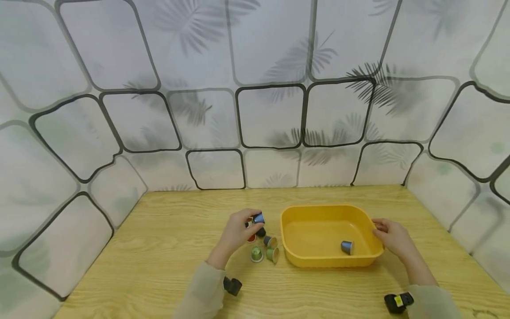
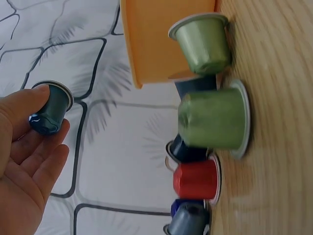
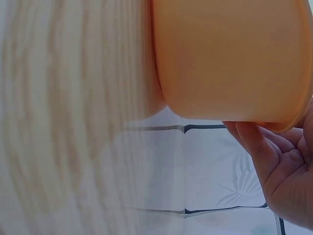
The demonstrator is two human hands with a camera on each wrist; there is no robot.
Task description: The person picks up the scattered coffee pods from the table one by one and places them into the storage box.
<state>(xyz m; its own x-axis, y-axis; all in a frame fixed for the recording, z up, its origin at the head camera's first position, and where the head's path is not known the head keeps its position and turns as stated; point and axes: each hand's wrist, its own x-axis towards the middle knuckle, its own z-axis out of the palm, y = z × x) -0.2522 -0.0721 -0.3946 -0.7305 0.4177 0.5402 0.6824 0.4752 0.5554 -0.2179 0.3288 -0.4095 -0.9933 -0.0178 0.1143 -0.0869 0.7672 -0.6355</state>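
The left hand (image 1: 235,228) pinches a blue capsule (image 1: 259,217) in the air, left of the yellow tray (image 1: 330,258); a red capsule (image 2: 194,180) and two green capsules (image 1: 256,254) are among those on the desk (image 1: 167,248) nearby. The right hand (image 1: 395,238) grips the tray's right end. Another blue capsule (image 1: 347,247) lies inside.

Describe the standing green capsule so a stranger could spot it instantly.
On the wooden table, find the yellow tray; loose capsules sit left of it. The standing green capsule is at that cluster's near edge. Unlike the other green capsule, between it and the tray and tipped on its side, it rests on its rim.
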